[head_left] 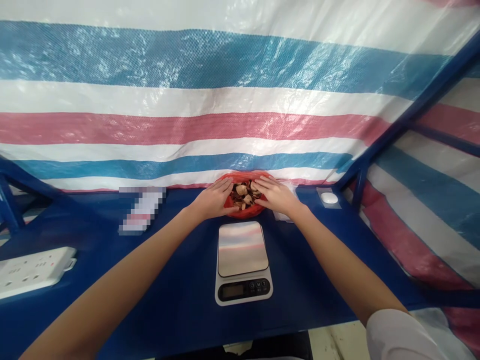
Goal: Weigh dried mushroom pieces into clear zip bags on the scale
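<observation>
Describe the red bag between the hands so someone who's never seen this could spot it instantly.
On the dark blue table, behind the silver digital scale, find the red plastic bag. Its open mouth shows tan-brown chunks, and it alone sits between the left hand and right hand.

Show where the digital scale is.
In the head view, the digital scale sits at centre on the blue table, just in front of the red plastic bag.

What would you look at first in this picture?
The big blue, red and white striped tarp fills the wall. Below it, a red plastic bag of brown pieces sits between the left hand and right hand. A silver digital scale stands in front, on the blue table.
</observation>
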Demonstrator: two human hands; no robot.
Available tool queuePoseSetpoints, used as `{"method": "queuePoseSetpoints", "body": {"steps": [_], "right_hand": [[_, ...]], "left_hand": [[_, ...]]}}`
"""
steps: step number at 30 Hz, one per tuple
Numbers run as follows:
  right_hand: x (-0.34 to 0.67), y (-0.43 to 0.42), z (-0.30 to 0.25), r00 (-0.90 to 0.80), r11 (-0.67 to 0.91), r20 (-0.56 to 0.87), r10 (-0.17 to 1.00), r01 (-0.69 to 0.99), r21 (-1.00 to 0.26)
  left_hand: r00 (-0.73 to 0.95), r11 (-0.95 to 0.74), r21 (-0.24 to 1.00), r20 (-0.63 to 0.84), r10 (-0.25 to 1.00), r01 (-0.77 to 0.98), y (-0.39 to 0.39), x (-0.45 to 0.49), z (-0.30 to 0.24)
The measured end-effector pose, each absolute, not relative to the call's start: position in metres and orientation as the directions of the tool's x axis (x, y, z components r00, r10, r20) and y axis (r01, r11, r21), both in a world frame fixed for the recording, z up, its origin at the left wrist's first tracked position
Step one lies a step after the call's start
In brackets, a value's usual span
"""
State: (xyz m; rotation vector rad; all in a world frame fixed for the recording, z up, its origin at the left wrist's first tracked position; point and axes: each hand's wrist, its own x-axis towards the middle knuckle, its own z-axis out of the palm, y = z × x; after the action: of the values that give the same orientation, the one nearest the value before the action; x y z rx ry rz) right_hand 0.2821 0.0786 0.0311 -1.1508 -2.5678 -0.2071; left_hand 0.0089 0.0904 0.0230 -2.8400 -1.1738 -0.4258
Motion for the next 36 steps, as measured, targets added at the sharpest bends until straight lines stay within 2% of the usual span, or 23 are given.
{"method": "queuePoseSetpoints", "body": {"steps": [3,8,17,23,28,33,36], "right_hand": [[0.290,0.085,0.027,-0.668,0.683,0.281,0.689,0.728,0.057],[0.296,0.094,0.018,-0.660,0.667,0.217,0.719,0.743,0.049],[0.297,0.093,0.015,-0.637,0.659,0.232,0.735,0.752,-0.024],[0.304,0.056,0.025,-0.497,0.598,0.415,0.762,0.787,-0.154],[0.324,0.023,0.005,-0.279,0.470,0.545,0.791,0.847,-0.248],[0.332,0.001,-0.023,-0.205,0.349,0.505,0.838,0.914,-0.208],[0.329,-0.007,-0.034,-0.148,0.257,0.444,0.884,0.946,-0.196]], "left_hand": [[0.702,-0.725,0.044,0.217,0.678,0.687,0.095,0.006,0.024],[0.717,-0.729,0.033,0.156,0.680,0.684,0.099,0.004,0.028],[0.696,-0.712,0.081,0.164,0.699,0.697,0.105,0.002,0.028],[0.666,-0.725,0.151,0.307,0.680,0.671,0.079,-0.006,0.033],[0.501,-0.637,0.210,0.458,0.735,0.742,0.040,-0.017,0.019],[0.341,-0.509,0.283,0.477,0.810,0.813,0.014,-0.028,-0.008],[0.312,-0.460,0.277,0.444,0.840,0.843,0.000,-0.032,-0.021]]}}
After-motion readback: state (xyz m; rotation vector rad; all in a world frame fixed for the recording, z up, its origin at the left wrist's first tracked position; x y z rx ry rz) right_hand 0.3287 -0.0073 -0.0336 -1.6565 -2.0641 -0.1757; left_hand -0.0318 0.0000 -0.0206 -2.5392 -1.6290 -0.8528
